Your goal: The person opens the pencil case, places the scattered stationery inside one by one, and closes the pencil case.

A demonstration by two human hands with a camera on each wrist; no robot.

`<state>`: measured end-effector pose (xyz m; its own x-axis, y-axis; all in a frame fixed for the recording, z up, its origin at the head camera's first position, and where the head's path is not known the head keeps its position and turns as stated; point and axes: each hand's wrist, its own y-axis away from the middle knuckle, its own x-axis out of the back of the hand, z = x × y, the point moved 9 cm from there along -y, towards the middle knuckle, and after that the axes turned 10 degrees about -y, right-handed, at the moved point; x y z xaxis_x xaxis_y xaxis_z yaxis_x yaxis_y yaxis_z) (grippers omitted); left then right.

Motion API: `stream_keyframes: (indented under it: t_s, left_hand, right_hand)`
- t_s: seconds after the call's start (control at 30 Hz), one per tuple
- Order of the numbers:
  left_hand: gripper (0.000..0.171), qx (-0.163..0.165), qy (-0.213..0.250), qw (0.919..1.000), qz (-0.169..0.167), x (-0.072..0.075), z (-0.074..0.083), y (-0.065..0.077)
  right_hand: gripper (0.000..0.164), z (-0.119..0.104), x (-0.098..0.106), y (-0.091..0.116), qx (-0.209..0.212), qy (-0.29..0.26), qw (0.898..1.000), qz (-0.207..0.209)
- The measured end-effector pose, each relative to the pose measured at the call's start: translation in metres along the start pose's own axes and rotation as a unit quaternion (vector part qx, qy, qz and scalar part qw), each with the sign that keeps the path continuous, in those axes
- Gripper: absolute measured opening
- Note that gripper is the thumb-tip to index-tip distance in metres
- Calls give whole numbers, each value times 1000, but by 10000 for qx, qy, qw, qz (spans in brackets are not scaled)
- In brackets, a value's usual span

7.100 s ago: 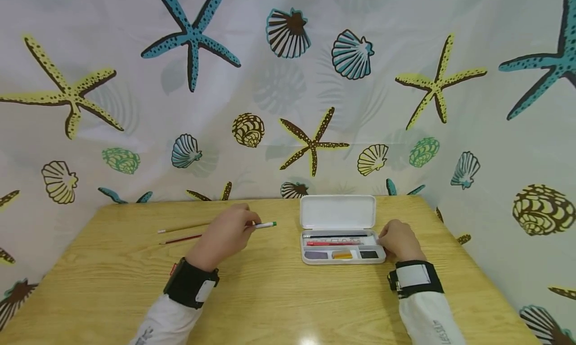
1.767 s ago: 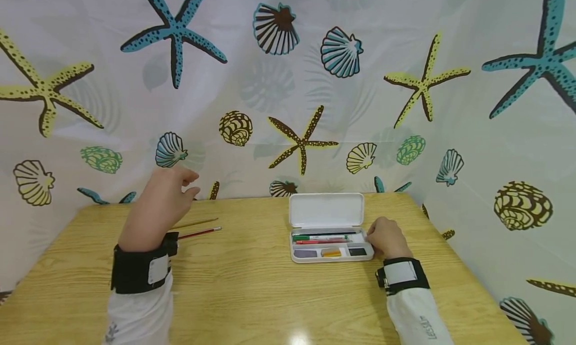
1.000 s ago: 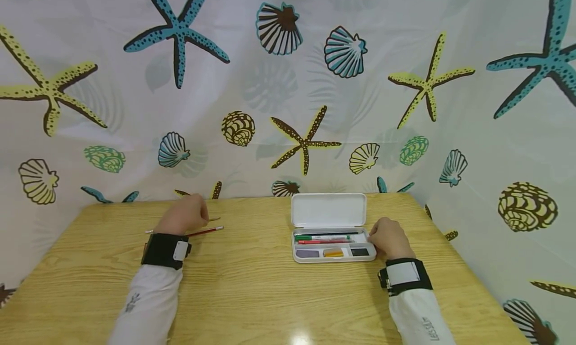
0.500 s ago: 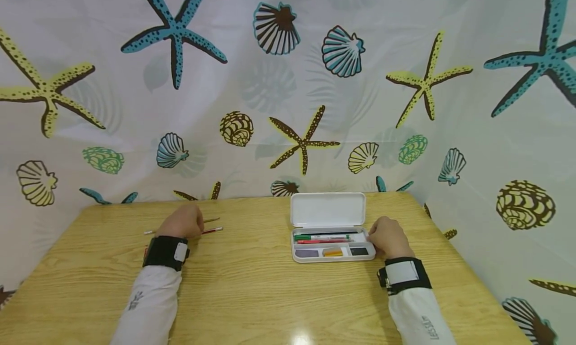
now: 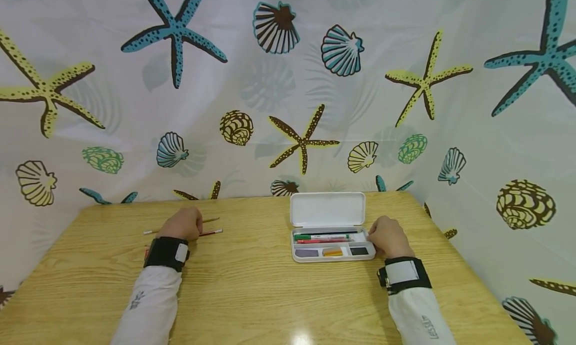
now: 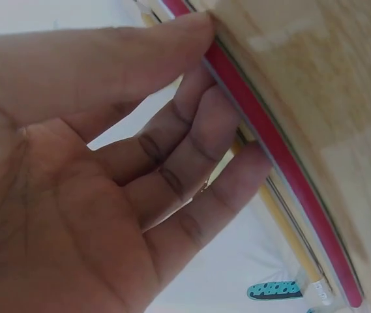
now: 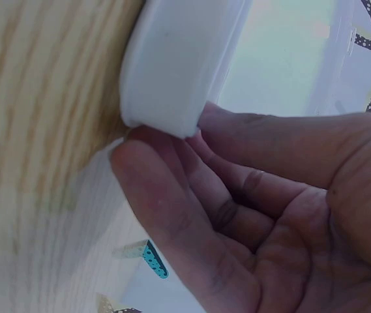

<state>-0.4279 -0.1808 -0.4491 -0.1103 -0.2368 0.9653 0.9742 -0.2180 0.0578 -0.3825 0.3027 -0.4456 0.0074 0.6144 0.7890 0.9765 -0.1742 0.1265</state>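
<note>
My left hand (image 5: 182,224) is at the back left of the table, thumb and fingertips pinching a red pencil (image 6: 300,186). A yellow pencil (image 5: 210,220) lies just behind it, partly hidden by the hand. My right hand (image 5: 389,235) grips the right end of a white pencil case (image 5: 327,210), thumb at the rim and fingers low on the end wall (image 7: 165,65). The case stands with its lid raised. Inside lie a green-capped marker (image 5: 310,237), a red pen-like stick (image 5: 315,242) and a dark pencil (image 5: 330,232).
The case's front compartments hold a purple-grey block (image 5: 307,253), an orange block (image 5: 332,252) and a black block (image 5: 359,251). Behind the wooden table (image 5: 252,295) hangs a cloth (image 5: 279,85) printed with starfish and shells; it also borders the right side.
The green-capped marker, earlier in my left hand, now lies in the case. My left hand has returned left and lowered onto the red pencil. The right hand keeps its place at the case.
</note>
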Motion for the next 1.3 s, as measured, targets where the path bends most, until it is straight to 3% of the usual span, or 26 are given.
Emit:
stream_keyframes:
  t_s: [0.2, 0.57, 0.77, 1.3]
  left_hand:
    - [23, 40, -26, 9999, 100, 0, 1, 2]
    - [17, 103, -34, 9999, 1, 3, 3, 3]
    - [12, -24, -83, 10000, -18, 4, 5, 0]
    - [12, -50, 64, 9997, 210, 19, 19, -2]
  right_hand:
    - [10, 2, -1, 0, -43, 9, 10000, -10]
    - [10, 2, -1, -1, 26, -30, 10000, 30]
    - [10, 2, -1, -1, 91, 3, 9999, 66]
    - [10, 3, -1, -3, 78, -47, 9999, 63]
